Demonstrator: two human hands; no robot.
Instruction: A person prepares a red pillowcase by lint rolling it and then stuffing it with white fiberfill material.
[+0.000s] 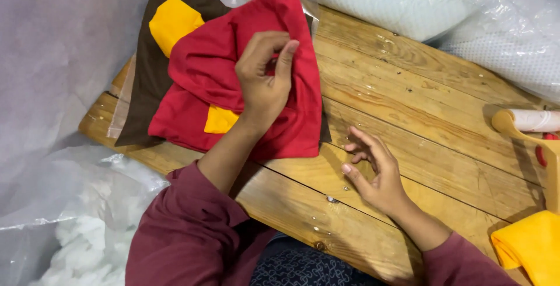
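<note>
Head camera view, looking down at a person seated at a wooden plank tabletop [431, 117], both arms in maroon sleeves. A stack of cut fabric pieces sits at the tabletop's far left corner: a brown piece [149, 70] at the bottom, a yellow patch [173, 22] showing on it, and a red fabric piece [233, 70] on top with a second bit of yellow [220, 120] peeking out below its fold.

The left hand [263, 79] rests on the red fabric with its grip pressed together, thumb and fingertips pinching a fold of the cloth. The right hand [373, 172] hovers just above the bare planks near the front edge, grip spread and holding nothing.

Likely risks, judging from this layout: the stack overhangs the left edge of the tabletop, so a pull on the red piece could drag the brown layer and the yellow patch off toward the bag of white stuffing [87, 245] below. The pinch takes only a small fold, which could slip free. With the right hand away from the stack, nothing steadies the lower layers. A tape dispenser [534, 128] and a folded yellow cloth [534, 251] lie at the right edge, well apart.
</note>
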